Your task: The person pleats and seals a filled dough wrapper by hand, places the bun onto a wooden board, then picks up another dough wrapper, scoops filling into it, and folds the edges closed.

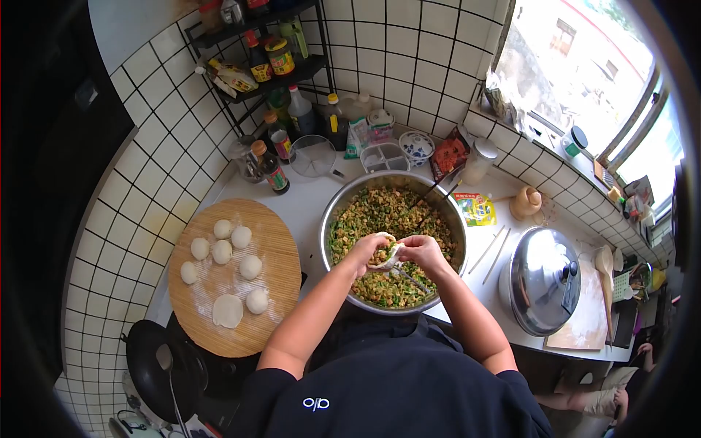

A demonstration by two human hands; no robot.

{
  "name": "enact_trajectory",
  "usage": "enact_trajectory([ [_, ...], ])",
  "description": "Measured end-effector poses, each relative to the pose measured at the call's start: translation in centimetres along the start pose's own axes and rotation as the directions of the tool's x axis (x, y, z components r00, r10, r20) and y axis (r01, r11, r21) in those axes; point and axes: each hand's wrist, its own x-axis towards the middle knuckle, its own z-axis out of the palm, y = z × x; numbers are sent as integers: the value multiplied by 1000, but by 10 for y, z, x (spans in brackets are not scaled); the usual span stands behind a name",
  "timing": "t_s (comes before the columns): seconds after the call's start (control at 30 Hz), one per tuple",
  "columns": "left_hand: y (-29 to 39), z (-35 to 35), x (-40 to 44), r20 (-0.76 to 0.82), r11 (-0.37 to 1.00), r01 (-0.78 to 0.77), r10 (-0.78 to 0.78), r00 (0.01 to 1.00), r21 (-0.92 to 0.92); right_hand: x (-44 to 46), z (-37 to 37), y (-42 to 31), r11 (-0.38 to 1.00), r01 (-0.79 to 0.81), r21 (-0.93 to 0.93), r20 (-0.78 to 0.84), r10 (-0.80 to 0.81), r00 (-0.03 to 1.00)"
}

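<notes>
Over a large steel bowl (326, 244) of chopped green and brown filling (387, 208), a round dough wrapper (385, 257) is held with some filling inside it. My left hand (363, 252) cups the wrapper from the left, its fingers curled round it. On the other side, my right hand (423, 252) pinches the wrapper's edge between thumb and fingers. The wrapper's top is still open, with filling showing. Beneath my hands, a thin metal utensil (412, 281) rests in the filling. Two dark chopsticks (436, 198) lean on the bowl's far right side.
Left of the bowl, a round wooden board (281, 252) carries several dough balls (250, 266) and one flattened wrapper (228, 311). A wok (150, 365) sits below it. To the right stand a lidded pot (537, 270) and a floured board (584, 325). Bottles (272, 169) line the back. Another person (617, 387) is lower right.
</notes>
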Motion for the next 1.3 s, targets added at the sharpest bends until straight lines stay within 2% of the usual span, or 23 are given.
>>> enact_trajectory([
  [0.03,4,0,-1,41,995,74,-72,997,-59,-1,1,-1,1000,13,-11,-7,-13,1000],
  [0.07,7,-2,-1,102,994,99,-95,990,-39,-2,2,-2,998,36,-51,-14,-37,999],
  [0.13,3,1,2,10,997,7,-8,1000,79,-2,4,-4,988,85,-131,-24,-89,996],
  [0.23,-2,-2,12,-29,972,-99,108,994,214,-2,4,-3,836,249,-489,-60,-316,947],
  [0.33,-5,-6,16,-22,945,-107,120,993,309,3,7,5,973,223,-59,-81,-227,971],
  [0.43,-3,-3,9,-25,926,-80,96,995,369,-2,2,-4,962,63,-266,3,-64,998],
  [0.63,4,-1,6,-41,922,29,-14,999,386,2,4,10,970,98,-225,16,-97,995],
  [0.7,6,2,3,-109,887,118,-77,991,446,2,5,11,987,61,-151,55,-53,997],
  [0.8,7,-5,6,-76,897,174,-156,985,407,-3,4,1,995,-26,-96,81,34,996],
  [0.87,22,-12,2,130,929,126,-181,975,347,-1,0,2,998,-43,-44,79,46,996],
  [0.9,31,-14,-5,233,943,108,-187,954,314,-2,-1,-2,996,-49,77,86,42,995],
  [0.97,50,-10,-40,262,992,5,-38,964,126,-11,-3,-17,947,-57,317,92,29,995],
  [1.1,14,1,-31,280,967,-202,239,930,-154,-15,3,-22,973,48,226,41,-59,997],
  [1.13,12,7,-31,194,952,-252,284,939,-174,-13,4,-19,974,53,222,27,-61,998],
  [1.23,8,17,-28,24,955,-296,296,955,-32,-19,6,-29,980,-6,197,90,-12,996],
  [1.27,10,17,-28,-15,963,-268,269,963,5,-24,6,-37,968,-46,246,161,6,987],
  [1.3,9,16,-28,-16,967,-254,254,967,17,-22,5,-36,981,-23,192,166,-10,986],
])
